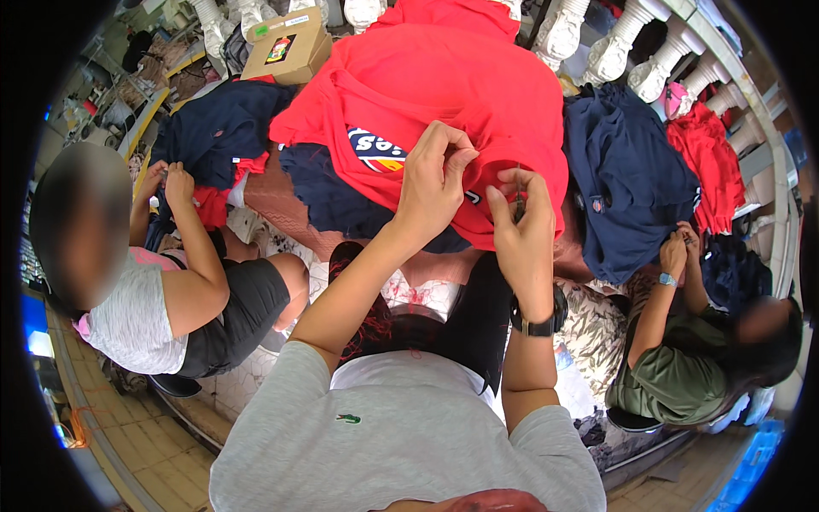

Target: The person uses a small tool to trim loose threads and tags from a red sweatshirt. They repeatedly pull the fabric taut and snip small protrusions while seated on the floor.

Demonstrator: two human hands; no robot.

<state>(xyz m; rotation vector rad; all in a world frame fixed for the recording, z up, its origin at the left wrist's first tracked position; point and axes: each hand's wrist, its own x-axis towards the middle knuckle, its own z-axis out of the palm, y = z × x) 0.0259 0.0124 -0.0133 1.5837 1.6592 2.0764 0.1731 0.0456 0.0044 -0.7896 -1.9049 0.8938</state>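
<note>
A red garment (444, 85) with a printed patch lies spread over a low pile in front of me. My left hand (433, 175) pinches a fold of its lower edge. My right hand (522, 213) is closed on a small dark metal tool, perhaps thread snips (518, 205), held against the same red edge. A black watch (539, 322) is on my right wrist. Dark navy garments (341, 200) lie under the red one.
A person in a grey top (136, 316) sits at my left, handling navy and red cloth (217, 128). Another person in a green top (674, 375) sits at my right by a navy garment (631, 179). A cardboard box (288, 47) and white balusters (614, 47) stand beyond.
</note>
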